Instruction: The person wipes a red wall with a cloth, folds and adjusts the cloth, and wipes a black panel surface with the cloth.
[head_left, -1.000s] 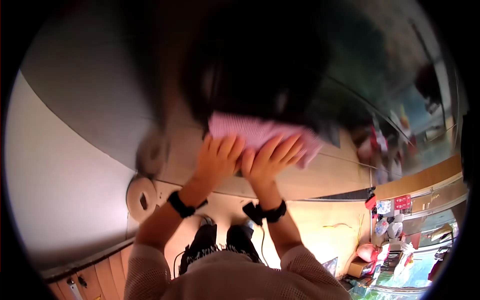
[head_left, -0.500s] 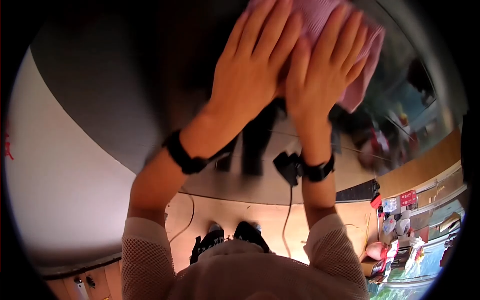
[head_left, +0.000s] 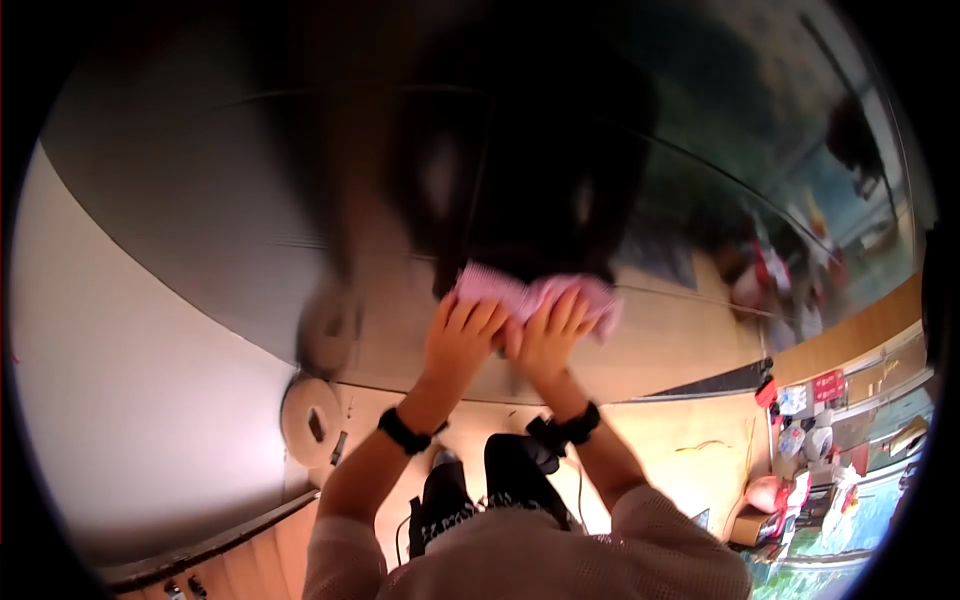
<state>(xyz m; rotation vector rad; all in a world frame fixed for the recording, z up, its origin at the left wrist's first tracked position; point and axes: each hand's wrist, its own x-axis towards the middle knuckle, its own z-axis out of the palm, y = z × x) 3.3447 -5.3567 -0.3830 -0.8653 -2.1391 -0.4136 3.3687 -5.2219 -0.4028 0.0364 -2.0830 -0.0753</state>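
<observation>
A pink cloth [head_left: 500, 289] lies bunched against a large dark, glossy panel [head_left: 390, 330] that mirrors the room. My left hand [head_left: 463, 335] presses the cloth's left part, its fingers bent over the fabric. Close beside it, my right hand [head_left: 548, 340] holds the right part, with cloth bulging past its fingers. The two thumbs nearly meet at the middle. Both palms are hidden from this view. Each wrist wears a black band [head_left: 405, 431].
A white wall [head_left: 150, 370] adjoins the panel on the left. At its foot stands a round tan object [head_left: 311, 422] on the wooden floor [head_left: 680, 440]. Bags and boxes [head_left: 800, 440] crowd the right side by the window. A cable runs near my feet.
Both hands have slid down the panel toward my body, taking the pink cloth with them. The cloth now looks more bunched, and the round tan object has come into view.
</observation>
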